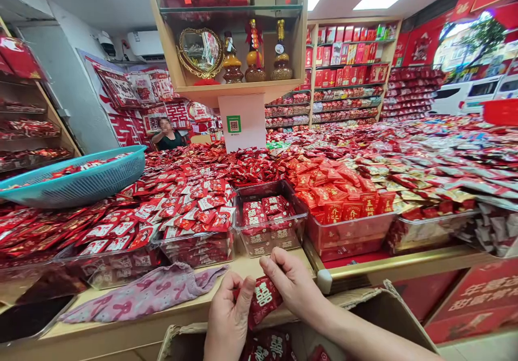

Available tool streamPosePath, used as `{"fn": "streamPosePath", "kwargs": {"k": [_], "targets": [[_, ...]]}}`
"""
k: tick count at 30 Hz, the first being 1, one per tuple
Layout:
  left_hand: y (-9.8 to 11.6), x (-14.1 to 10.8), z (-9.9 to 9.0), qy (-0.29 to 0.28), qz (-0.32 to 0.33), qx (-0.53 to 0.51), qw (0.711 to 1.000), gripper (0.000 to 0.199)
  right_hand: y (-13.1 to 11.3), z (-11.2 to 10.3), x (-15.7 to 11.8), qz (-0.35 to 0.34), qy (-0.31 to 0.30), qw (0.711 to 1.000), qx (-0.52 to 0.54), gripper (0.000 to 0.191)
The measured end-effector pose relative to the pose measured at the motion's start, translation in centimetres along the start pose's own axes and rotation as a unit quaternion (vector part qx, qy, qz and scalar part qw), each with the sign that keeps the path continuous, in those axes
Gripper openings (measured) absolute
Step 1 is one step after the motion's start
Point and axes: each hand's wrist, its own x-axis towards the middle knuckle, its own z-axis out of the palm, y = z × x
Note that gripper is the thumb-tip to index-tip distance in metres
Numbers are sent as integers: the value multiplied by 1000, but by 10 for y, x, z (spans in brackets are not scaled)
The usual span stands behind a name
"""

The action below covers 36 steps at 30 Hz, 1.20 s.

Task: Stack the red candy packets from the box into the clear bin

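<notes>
Holding one red packet [264, 296]: we are pinching it with left hand [230, 311] and right hand [297, 284], above cardboard box [380, 313].

Left hand [230, 312]: bare, raised from the lower edge, thumb [245, 295] and curled fingers [230, 282] in a pinch. Right hand [291, 281]: bare, slightly higher, just beside it, also pinching, fingers bent. Right forearm [350, 323] bare, slanting in from lower right. Left forearm mostly out of frame.
</notes>
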Motion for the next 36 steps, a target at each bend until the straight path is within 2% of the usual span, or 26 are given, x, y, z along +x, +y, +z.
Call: {"fn": "streamPosePath", "kwargs": {"k": [4, 8, 18, 23, 25, 27, 29, 36], "targets": [[6, -5, 4, 38, 36, 22, 998, 36, 6, 5, 0, -44, 36, 995, -82, 32], [14, -5, 6, 65, 68, 38, 995, 30, 9, 8, 2, -28, 76, 991, -103, 33], [3, -3, 4, 24, 23, -78, 996, 23, 3, 11, -3, 50, 61, 996, 29, 35], [4, -1, -1, -27, 14, -70, 997, 20, 8, 7, -3, 19, 62, 998, -21, 34], [7, 0, -2, -66, -3, -69, 995, 17, 11, 5, -3, -1, 54, 997, -51, 33], [11, 1, -1, -114, -43, -68, 990, 32, 14, 5, -5, -16, 38, 996, -74, 32], [14, 2, 0, -134, -73, -62, 986, 36, 15, 5, -7, -24, 24, 996, -88, 31], [15, 3, 0, -90, -84, -81, 989, 26, 14, 9, -6, -40, 30, 996, -81, 32]]}}
